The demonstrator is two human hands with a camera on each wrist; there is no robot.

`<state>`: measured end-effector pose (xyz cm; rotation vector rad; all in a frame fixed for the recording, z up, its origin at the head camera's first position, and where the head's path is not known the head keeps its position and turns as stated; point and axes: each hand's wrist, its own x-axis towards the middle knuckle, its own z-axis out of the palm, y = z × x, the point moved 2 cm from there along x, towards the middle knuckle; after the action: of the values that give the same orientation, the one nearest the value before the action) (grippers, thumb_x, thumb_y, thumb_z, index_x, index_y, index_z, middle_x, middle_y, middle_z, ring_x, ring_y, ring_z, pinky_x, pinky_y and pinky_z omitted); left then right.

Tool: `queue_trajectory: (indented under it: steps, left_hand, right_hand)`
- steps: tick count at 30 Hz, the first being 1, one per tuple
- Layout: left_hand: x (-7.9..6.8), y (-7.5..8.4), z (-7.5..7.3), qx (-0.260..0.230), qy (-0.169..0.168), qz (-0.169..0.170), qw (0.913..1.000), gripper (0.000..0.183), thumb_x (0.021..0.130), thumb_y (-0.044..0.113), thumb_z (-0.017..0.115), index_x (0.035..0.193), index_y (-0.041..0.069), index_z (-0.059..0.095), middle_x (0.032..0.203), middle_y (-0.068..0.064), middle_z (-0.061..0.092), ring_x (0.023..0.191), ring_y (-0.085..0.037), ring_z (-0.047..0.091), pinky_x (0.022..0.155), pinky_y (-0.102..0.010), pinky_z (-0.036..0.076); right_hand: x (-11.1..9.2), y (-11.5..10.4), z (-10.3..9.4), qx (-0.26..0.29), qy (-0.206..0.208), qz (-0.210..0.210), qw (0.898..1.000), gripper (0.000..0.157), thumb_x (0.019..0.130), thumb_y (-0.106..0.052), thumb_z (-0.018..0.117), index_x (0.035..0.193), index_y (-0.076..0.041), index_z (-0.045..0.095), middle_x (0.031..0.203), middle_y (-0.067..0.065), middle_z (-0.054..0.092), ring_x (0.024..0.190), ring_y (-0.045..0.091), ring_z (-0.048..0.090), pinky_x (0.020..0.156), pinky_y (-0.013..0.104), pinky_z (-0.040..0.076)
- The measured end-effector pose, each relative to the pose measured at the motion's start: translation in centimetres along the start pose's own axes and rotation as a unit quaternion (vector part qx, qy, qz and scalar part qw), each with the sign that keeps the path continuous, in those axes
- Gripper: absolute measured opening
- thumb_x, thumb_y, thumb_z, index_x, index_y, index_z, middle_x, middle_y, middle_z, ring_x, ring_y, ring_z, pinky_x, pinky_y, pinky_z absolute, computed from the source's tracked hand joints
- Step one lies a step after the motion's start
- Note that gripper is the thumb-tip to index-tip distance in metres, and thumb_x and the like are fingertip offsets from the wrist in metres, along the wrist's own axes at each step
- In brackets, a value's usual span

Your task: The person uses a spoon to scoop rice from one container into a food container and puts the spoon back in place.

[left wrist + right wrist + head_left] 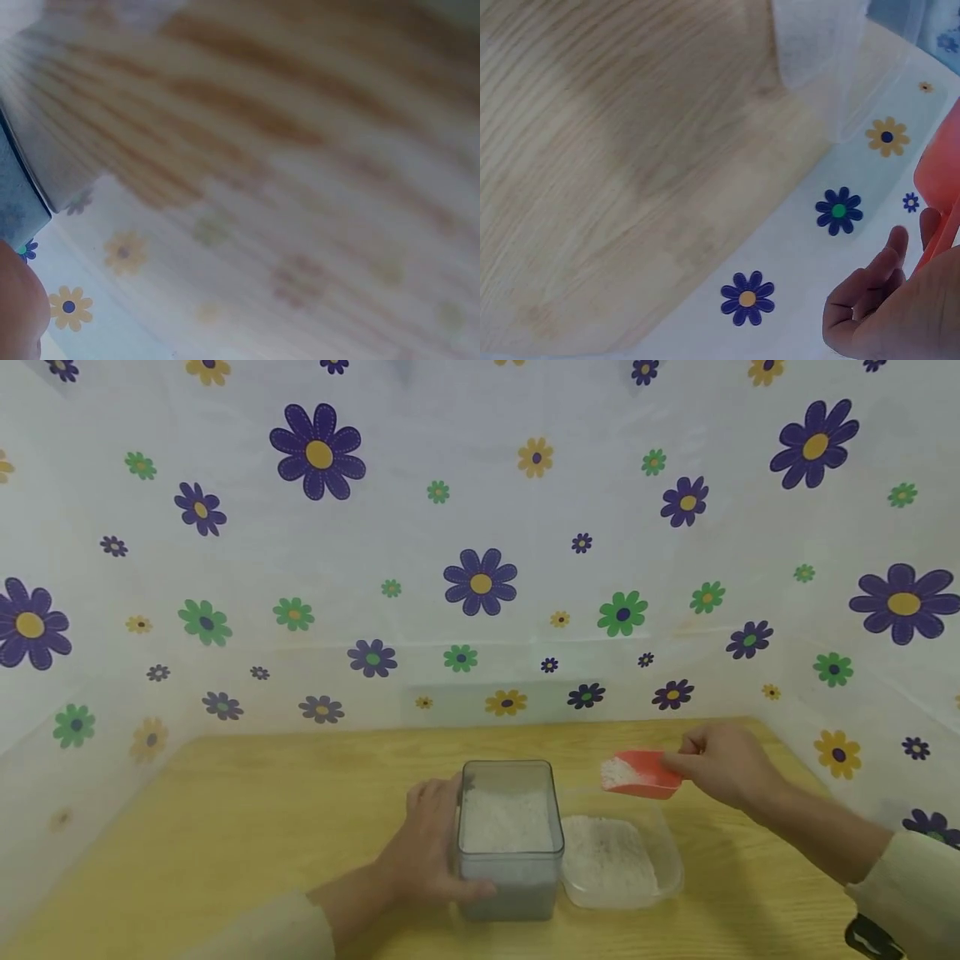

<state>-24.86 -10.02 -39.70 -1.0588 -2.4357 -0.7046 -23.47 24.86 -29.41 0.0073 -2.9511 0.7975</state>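
A red scoop [651, 775] with white powder in it is raised above the table, its handle pinched by my right hand [731, 768]. Beneath and left of it stands a low clear plastic tub [667, 868] holding a layer of white powder [611, 858]. Beside the tub is a taller grey translucent container [510, 889], open at the top, with powder [506, 822] inside. My left hand [431, 843] rests against this container's left side, thumb along its front. In the right wrist view the scoop [941, 169] shows only in part at the edge.
The wooden table [300, 810] carries both containers near its front middle. A white flowered sheet [450, 527] rises behind it and at both sides. A dark object [873, 937] shows below the right sleeve.
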Motion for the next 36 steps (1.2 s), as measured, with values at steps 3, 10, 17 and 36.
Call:
queue_trajectory:
  steps: [3,10,17,36]
  left_hand:
    - [0.0,0.1,0.0,-0.005,0.002,-0.001,1.0,0.118,0.058,0.079,0.063,0.141,0.004,0.028,0.119,0.0,0.05,0.108,-0.014,0.041,0.099,-0.046,0.021]
    - [-0.1,0.2,-0.2,-0.003,-0.002,-0.003,1.0,0.118,0.057,0.079,0.063,0.142,0.005,0.027,0.118,-0.001,0.05,0.108,-0.016,0.042,0.098,-0.046,0.021]
    - [-0.1,0.0,-0.3,-0.006,-0.01,-0.011,0.9999,0.118,0.057,0.079,0.064,0.143,0.008,0.025,0.121,0.0,0.049,0.11,-0.015,0.041,0.098,-0.046,0.021]
    - [0.1,0.1,-0.1,-0.008,-0.01,-0.006,0.9999,0.118,0.059,0.078,0.063,0.145,0.009,0.021,0.127,0.0,0.047,0.113,-0.016,0.039,0.1,-0.048,0.019]
  right_hand:
    - [-0.1,0.9,0.5,-0.026,0.007,-0.009,1.0,0.037,0.082,-0.032,0.066,0.057,-0.011,0.049,0.049,-0.004,0.037,0.047,0.013,0.035,0.043,0.024,0.026]
    - [-0.5,2.1,1.9,-0.045,-0.001,-0.022,0.999,0.04,0.081,-0.033,0.067,0.053,-0.013,0.045,0.047,-0.007,0.032,0.045,0.01,0.03,0.043,0.024,0.023]
    - [-0.6,2.2,2.2,-0.081,-0.003,-0.032,0.996,0.039,0.08,-0.032,0.065,0.052,-0.013,0.044,0.048,-0.006,0.032,0.046,0.011,0.031,0.044,0.024,0.023]
    - [-1.2,-0.2,1.0,-0.307,0.199,-0.375,0.852,0.018,0.065,-0.02,0.073,0.062,-0.012,0.057,0.076,0.003,0.052,0.071,0.018,0.043,0.047,0.022,0.035]
